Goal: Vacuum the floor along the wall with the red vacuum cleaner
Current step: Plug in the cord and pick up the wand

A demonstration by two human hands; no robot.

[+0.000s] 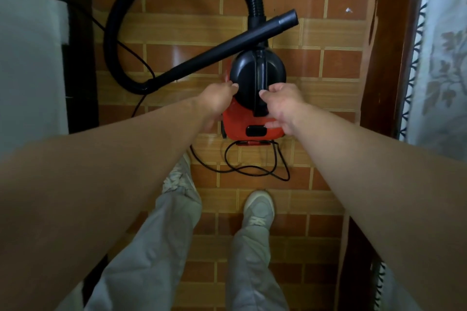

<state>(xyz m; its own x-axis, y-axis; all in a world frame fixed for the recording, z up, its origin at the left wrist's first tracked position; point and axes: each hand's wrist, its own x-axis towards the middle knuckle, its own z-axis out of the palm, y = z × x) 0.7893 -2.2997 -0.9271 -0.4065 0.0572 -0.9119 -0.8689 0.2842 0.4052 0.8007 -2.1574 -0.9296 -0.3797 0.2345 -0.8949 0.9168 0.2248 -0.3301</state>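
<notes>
The red vacuum cleaner [240,122] stands on the tiled floor straight ahead, its black domed top [246,76] facing me. A black ribbed hose [118,25] loops from its far end round to the left and joins a black wand [227,44] that lies diagonally over the dome, nozzle up right. My left hand [217,101] rests against the left side of the body, fingertips on the dome's edge. My right hand [283,106] is on the right side, thumb by the black handle strip, fingers curled over the red casing.
A black power cord [255,171] lies in loops on the floor between the vacuum and my feet [260,207]. A white wall with a dark baseboard [80,83] runs along the left. A wooden frame [384,58] and a patterned curtain [442,70] border the right.
</notes>
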